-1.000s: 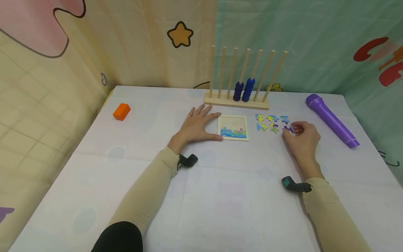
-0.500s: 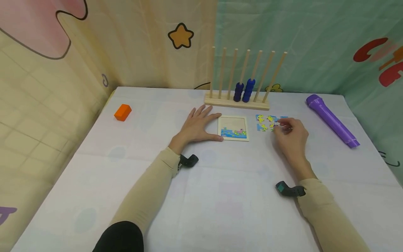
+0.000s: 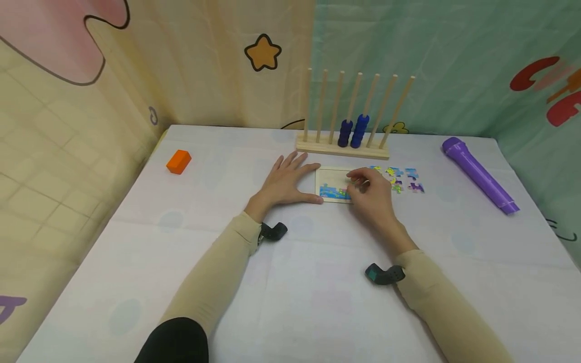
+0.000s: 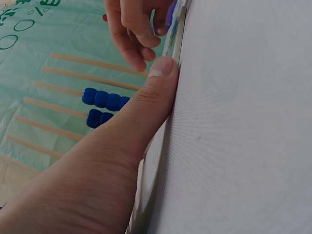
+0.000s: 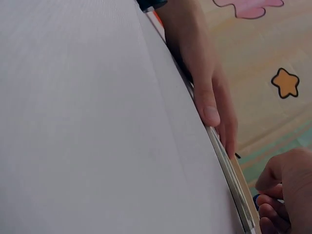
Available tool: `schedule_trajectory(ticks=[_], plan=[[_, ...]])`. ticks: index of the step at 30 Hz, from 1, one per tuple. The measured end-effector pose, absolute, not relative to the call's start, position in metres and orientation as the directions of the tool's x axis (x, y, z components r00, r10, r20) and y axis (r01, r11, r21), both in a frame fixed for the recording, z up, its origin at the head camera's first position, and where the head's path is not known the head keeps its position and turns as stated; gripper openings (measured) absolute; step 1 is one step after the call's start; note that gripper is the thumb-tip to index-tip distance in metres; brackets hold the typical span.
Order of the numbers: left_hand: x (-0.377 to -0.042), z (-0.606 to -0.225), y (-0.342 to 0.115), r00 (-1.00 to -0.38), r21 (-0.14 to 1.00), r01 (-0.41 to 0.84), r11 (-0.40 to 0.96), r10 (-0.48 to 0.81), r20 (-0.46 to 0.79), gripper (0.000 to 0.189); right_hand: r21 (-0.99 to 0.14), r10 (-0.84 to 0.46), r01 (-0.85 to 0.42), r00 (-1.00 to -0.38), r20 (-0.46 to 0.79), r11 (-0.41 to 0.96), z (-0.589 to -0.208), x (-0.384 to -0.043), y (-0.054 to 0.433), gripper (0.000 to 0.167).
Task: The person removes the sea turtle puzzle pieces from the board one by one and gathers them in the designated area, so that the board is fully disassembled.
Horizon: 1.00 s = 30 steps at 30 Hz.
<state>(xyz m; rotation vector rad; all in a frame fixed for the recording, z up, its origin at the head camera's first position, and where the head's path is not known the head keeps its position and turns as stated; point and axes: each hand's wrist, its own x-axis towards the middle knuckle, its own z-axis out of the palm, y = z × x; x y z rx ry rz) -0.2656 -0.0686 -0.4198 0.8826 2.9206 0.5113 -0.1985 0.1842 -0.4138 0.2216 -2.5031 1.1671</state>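
Observation:
A square wooden puzzle frame [image 3: 333, 174] lies on the table, its lower part filled with a blue picture strip. Spread fingers of my left hand [image 3: 286, 182] rest along its left side, thumb at the lower left corner. Over the frame's right side is my right hand [image 3: 372, 194], thumb and fingers curled together in a pinch on a small puzzle piece, mostly hidden by the fingertips. To the right lie several loose jigsaw pieces [image 3: 396, 173], blue, yellow and purple. The left wrist view shows the left thumb [image 4: 161, 70] against the frame's edge.
A wooden bead stand [image 3: 342, 148] with upright pegs and dark blue beads [image 3: 360, 131] stands behind the puzzle. A purple microphone-shaped toy [image 3: 478, 174] lies at the right. An orange block [image 3: 179, 162] sits at the far left.
My right hand has moved left from the right edge of the loose pieces, across them, to the puzzle frame. The left hand has stayed at the frame.

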Motion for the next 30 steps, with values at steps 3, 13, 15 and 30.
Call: schedule_trajectory(ticks=[3,13,15,30], plan=[[-0.266,-0.42,-0.069,-0.835,0.328,0.533,0.78,0.548,0.054,0.102,-0.708,-0.026,-0.319,-0.92,0.391,0.63,-0.414,-0.202,0.171,0.03],[-0.265,-0.42,-0.068,-0.836,0.333,0.53,0.78,0.546,0.051,0.102,-0.711,-0.102,-0.322,-0.937,0.334,0.625,-0.42,-0.204,0.156,0.032],[-0.265,-0.419,-0.068,-0.837,0.329,0.528,0.783,0.545,0.048,0.102,-0.71,-0.117,-0.324,-0.938,0.326,0.625,-0.42,-0.204,0.155,0.033],[-0.266,-0.419,-0.068,-0.836,0.315,0.532,0.786,0.547,0.048,0.102,-0.693,-0.169,-0.335,-0.94,0.298,0.638,-0.423,-0.205,0.154,0.031]])
